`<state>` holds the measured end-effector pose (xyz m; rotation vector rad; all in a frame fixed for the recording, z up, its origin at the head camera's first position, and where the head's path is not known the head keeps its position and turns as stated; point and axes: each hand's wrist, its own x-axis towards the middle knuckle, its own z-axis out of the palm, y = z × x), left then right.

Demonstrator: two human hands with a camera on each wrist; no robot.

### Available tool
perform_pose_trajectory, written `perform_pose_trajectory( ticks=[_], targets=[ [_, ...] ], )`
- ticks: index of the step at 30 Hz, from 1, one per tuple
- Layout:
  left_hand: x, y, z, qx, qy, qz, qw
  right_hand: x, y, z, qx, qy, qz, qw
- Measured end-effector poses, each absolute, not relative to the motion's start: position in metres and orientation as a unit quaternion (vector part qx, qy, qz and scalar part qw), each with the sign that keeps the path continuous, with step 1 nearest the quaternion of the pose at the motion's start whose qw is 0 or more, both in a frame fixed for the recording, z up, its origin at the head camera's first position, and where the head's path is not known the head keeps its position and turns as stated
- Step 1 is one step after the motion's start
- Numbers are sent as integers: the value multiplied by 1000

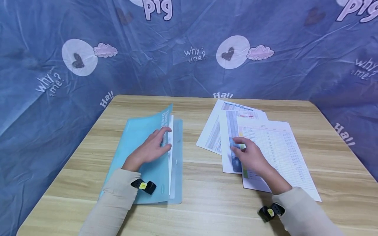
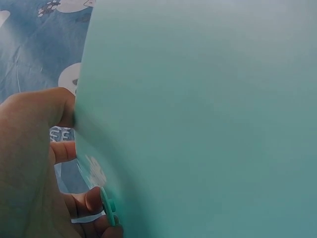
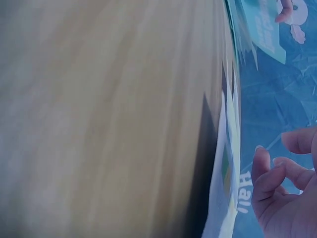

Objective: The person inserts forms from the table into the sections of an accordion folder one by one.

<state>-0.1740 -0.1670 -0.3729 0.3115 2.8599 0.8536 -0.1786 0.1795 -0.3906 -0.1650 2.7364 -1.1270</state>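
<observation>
A light-blue file folder (image 1: 118,154) lies on the left of the table, its front cover bowed up along the free edge. White sheets (image 1: 171,177) show between the covers. My left hand (image 1: 150,146) is at that cover's edge, thumb and index spread past it. In the left wrist view, other fingers touch the cover beside a small green snap tab (image 2: 107,206). Over the printed sheets (image 1: 277,141) on the right, my right hand (image 1: 251,155) hovers with thumb and forefinger parted and nothing between them. The overlapping sheets carry tables, some with blue columns.
The wooden table (image 1: 203,203) ends at a blue patterned cloth (image 1: 165,72) hung behind it and at both sides. A wrist camera (image 1: 144,186) is strapped to the left sleeve, another wrist camera (image 1: 270,212) to the right.
</observation>
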Motion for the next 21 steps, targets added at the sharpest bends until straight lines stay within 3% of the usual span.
perform_pose_trajectory(
  ticks=[21],
  targets=[
    [-176, -167, -380, 98, 954, 273, 80, -171, 222, -390, -40, 931, -355, 71]
  ],
)
